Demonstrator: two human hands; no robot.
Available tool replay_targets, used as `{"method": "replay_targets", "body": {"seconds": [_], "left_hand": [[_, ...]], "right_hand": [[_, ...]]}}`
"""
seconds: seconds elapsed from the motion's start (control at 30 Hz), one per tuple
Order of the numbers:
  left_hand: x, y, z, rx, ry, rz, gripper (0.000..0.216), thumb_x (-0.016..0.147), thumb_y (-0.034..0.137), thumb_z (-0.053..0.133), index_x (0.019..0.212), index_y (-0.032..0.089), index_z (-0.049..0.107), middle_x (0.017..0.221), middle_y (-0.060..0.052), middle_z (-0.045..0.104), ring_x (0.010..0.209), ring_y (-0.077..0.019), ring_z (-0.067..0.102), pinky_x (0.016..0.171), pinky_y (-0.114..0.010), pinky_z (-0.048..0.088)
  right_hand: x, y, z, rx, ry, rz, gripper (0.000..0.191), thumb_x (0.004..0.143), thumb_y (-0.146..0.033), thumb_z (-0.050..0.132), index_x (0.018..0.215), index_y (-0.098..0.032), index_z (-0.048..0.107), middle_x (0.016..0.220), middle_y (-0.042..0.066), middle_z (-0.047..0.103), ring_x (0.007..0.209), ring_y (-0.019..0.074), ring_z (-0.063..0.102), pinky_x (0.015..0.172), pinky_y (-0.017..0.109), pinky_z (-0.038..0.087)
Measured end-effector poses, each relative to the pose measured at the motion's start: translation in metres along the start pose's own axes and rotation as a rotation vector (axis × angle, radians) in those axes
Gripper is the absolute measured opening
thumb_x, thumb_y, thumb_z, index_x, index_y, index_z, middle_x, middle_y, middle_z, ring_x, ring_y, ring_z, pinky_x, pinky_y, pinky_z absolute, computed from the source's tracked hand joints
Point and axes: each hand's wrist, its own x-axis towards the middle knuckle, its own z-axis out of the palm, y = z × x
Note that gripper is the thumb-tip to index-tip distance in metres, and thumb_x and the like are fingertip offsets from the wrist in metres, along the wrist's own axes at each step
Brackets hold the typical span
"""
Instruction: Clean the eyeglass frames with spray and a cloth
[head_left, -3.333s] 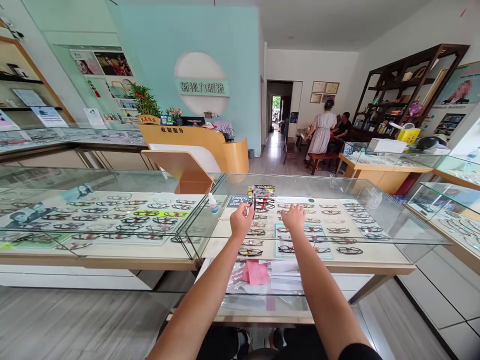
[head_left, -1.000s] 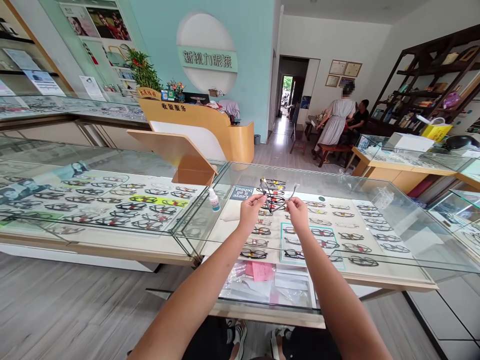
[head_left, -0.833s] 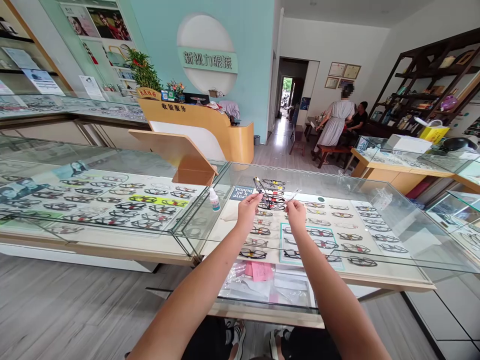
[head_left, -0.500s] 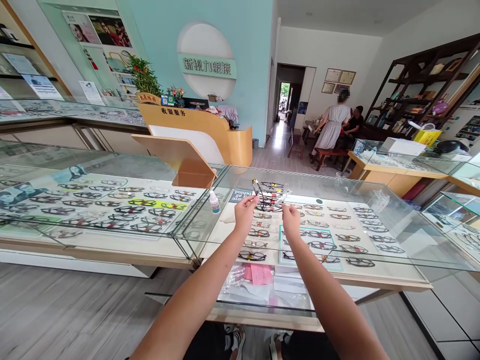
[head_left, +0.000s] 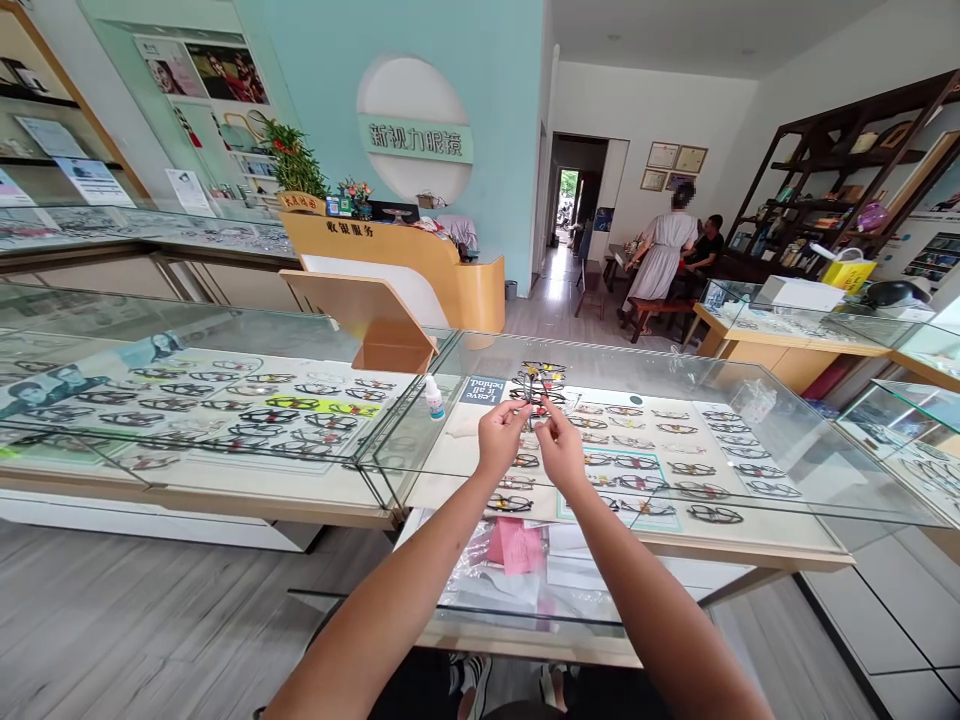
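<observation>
Both my arms reach out over a glass display case [head_left: 757, 455]. My left hand [head_left: 499, 438] and my right hand [head_left: 556, 445] are close together, both pinching a thin dark pair of glasses [head_left: 534, 400] held above the glass top. The frame looks nearly folded between my fingers. Under the glass lie several rows of other glasses on a pale lining. A small white dropper bottle [head_left: 433, 398] stands on the case just left of my left hand.
Another glass case [head_left: 187, 400] joins on the left. Pink slips [head_left: 510, 545] and plastic bags lie on the lower shelf. A wooden reception counter [head_left: 420, 270] stands beyond. Two people [head_left: 664, 255] are at the back right by a bench, near dark shelving [head_left: 840, 170].
My right hand has moved left to meet my left hand, and the glasses, earlier spread open between the hands, have been brought together. The view shifted slightly.
</observation>
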Motion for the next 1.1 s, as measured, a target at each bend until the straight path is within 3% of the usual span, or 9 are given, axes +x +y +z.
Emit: {"method": "replay_targets", "body": {"seconds": [0.17, 0.33, 0.5, 0.6, 0.73, 0.93, 1.1], "left_hand": [[-0.005, -0.002, -0.002, 0.058, -0.061, 0.013, 0.051, 0.085, 0.069, 0.082, 0.094, 0.019, 0.083, 0.058, 0.008, 0.031, 0.055, -0.0132, 0.035, 0.056, -0.029, 0.032], [-0.006, -0.010, -0.003, 0.113, -0.164, 0.000, 0.048, 0.084, 0.067, 0.082, 0.091, 0.019, 0.083, 0.057, 0.008, 0.029, 0.056, -0.0128, 0.031, 0.058, -0.029, 0.030], [-0.001, -0.010, -0.003, 0.047, -0.130, -0.049, 0.052, 0.078, 0.069, 0.086, 0.089, 0.019, 0.081, 0.056, 0.009, 0.030, 0.053, -0.0122, 0.032, 0.056, -0.029, 0.031], [0.003, -0.009, -0.004, 0.004, -0.144, -0.090, 0.053, 0.074, 0.068, 0.089, 0.089, 0.018, 0.083, 0.054, 0.009, 0.032, 0.052, -0.0119, 0.034, 0.056, -0.029, 0.032], [0.004, -0.010, -0.003, -0.049, -0.175, -0.135, 0.050, 0.071, 0.064, 0.092, 0.090, 0.018, 0.085, 0.054, 0.008, 0.039, 0.053, -0.0111, 0.036, 0.056, -0.028, 0.034], [0.003, -0.009, -0.002, -0.081, -0.235, -0.211, 0.051, 0.067, 0.061, 0.095, 0.093, 0.018, 0.086, 0.058, 0.005, 0.048, 0.055, -0.0112, 0.038, 0.053, -0.027, 0.034], [0.002, -0.003, -0.004, 0.022, -0.281, -0.068, 0.049, 0.086, 0.065, 0.079, 0.097, 0.018, 0.086, 0.076, -0.004, 0.069, 0.061, -0.0155, 0.048, 0.056, -0.030, 0.038]], "right_hand": [[0.010, 0.000, -0.018, 0.014, 0.152, -0.034, 0.073, 0.098, -0.044, 0.057, 0.163, -0.011, 0.057, 0.070, -0.008, 0.047, 0.068, 0.0175, 0.049, 0.074, 0.032, 0.045], [0.017, 0.002, -0.033, -0.026, 0.253, -0.090, 0.067, 0.098, -0.046, 0.056, 0.157, -0.012, 0.062, 0.071, -0.006, 0.050, 0.070, 0.0190, 0.053, 0.077, 0.034, 0.047], [0.015, 0.006, -0.029, -0.157, 0.169, -0.127, 0.053, 0.100, -0.043, 0.055, 0.142, -0.018, 0.072, 0.081, 0.000, 0.066, 0.076, 0.0213, 0.060, 0.078, 0.036, 0.050], [0.015, 0.014, -0.021, -0.267, 0.089, -0.205, 0.048, 0.099, -0.040, 0.058, 0.138, -0.019, 0.075, 0.110, 0.010, 0.077, 0.097, 0.0270, 0.068, 0.091, 0.042, 0.056], [0.016, 0.026, -0.013, -0.374, 0.015, -0.292, 0.044, 0.099, -0.035, 0.062, 0.139, -0.021, 0.076, 0.137, 0.016, 0.075, 0.127, 0.0342, 0.068, 0.111, 0.052, 0.056], [0.016, 0.034, -0.010, -0.417, -0.034, -0.272, 0.036, 0.105, -0.036, 0.060, 0.131, -0.019, 0.078, 0.139, 0.019, 0.077, 0.136, 0.0355, 0.068, 0.116, 0.052, 0.056], [0.015, 0.030, -0.012, -0.457, -0.010, -0.287, 0.039, 0.109, -0.042, 0.054, 0.130, -0.019, 0.078, 0.132, 0.019, 0.079, 0.127, 0.0365, 0.071, 0.109, 0.053, 0.058]]}}
